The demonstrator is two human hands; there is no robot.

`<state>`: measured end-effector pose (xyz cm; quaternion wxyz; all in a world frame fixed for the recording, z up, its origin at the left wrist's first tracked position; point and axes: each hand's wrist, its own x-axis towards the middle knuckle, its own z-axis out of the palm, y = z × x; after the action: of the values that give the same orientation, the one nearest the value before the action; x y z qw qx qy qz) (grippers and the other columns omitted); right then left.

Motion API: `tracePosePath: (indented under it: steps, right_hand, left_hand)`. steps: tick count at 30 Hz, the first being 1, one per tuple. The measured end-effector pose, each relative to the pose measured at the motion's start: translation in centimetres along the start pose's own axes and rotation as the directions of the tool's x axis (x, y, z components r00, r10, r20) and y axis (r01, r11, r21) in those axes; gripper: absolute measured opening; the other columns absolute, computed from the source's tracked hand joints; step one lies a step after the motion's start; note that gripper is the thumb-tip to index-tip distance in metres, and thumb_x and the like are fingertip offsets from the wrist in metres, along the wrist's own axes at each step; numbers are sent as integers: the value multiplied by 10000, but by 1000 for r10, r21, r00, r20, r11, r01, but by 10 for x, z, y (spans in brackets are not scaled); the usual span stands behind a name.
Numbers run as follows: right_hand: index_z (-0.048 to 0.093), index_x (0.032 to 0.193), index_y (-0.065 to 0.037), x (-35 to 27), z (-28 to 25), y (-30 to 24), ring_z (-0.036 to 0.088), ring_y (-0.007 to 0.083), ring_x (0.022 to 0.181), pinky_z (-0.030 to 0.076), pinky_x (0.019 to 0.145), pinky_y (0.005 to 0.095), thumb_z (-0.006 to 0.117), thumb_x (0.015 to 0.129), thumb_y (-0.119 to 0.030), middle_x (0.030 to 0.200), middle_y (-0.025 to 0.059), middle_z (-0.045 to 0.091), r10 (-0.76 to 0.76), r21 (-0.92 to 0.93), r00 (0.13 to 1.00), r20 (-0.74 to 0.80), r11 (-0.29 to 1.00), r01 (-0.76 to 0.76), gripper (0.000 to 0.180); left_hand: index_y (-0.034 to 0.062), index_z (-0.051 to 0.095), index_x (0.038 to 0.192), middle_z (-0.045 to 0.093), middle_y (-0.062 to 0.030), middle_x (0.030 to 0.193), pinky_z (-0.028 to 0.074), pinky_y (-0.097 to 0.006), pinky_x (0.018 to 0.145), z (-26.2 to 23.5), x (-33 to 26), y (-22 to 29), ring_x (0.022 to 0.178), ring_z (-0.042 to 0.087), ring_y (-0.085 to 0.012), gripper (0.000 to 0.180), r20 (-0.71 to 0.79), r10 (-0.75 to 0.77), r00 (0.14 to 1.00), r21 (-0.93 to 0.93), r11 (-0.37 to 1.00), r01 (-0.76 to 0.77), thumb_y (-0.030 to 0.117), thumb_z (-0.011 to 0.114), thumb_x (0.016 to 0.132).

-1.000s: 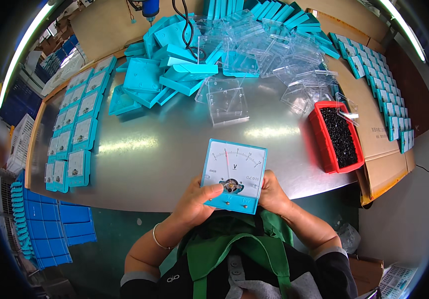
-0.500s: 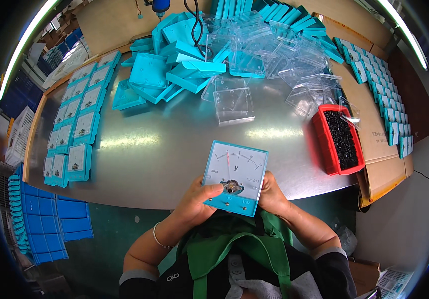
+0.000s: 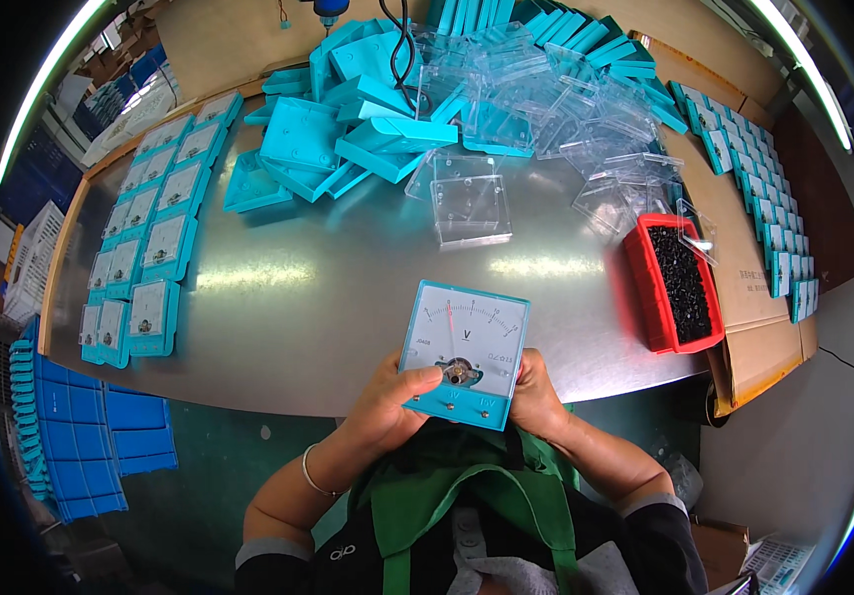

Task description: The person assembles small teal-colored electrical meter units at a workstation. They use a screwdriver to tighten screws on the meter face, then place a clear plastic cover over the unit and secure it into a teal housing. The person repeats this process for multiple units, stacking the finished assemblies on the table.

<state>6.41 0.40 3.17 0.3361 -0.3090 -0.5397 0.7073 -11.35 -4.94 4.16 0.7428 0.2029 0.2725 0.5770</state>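
Between my two hands, a voltmeter with a white dial and teal case is held above the table's near edge, its face toward me. My left hand grips its lower left side, with the thumb lying on the front near the needle's pivot. On the lower right side, my right hand is closed around the case, and most of those fingers are hidden behind it. A clear plastic cover lies on the metal table beyond the meter.
Teal cases and clear covers are heaped at the back. Rows of meters stand at left and on cardboard at right. A red bin holds small black parts. A blue power tool hangs above.
The view has shifted slightly. Both hands keep the same hold on the voltmeter, which stays almost in place.
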Motion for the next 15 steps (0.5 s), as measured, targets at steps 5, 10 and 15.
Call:
tracePosePath:
  steps: [5,10,15]
  right_hand:
    - [682,970,-9,-1,-2,3,623,74,771,509,682,232,668,805,25,883,33,695,3,0,1000,10,1000,-3,169]
    - [642,994,31,-1,-22,-13,608,69,752,486,649,229,623,874,-65,871,58,679,228,-20,972,63,974,-227,155]
    - [617,879,26,3,-29,-58,590,88,619,427,520,234,623,902,-174,706,46,601,180,-96,974,138,981,-168,202]
  left_hand:
    - [-58,428,1239,577,-165,1146,535,-387,808,-5,0,-2,1000,613,-241,457,31,-19,999,6,1000,18,153,591,869]
    - [-61,411,1265,569,-166,1174,499,-408,900,-2,1,1,1062,589,-250,476,13,-30,999,7,1000,30,142,583,871]
    - [-57,353,1322,522,-169,1236,438,-385,967,-13,9,6,1111,559,-256,561,48,91,995,262,960,-100,202,603,891]
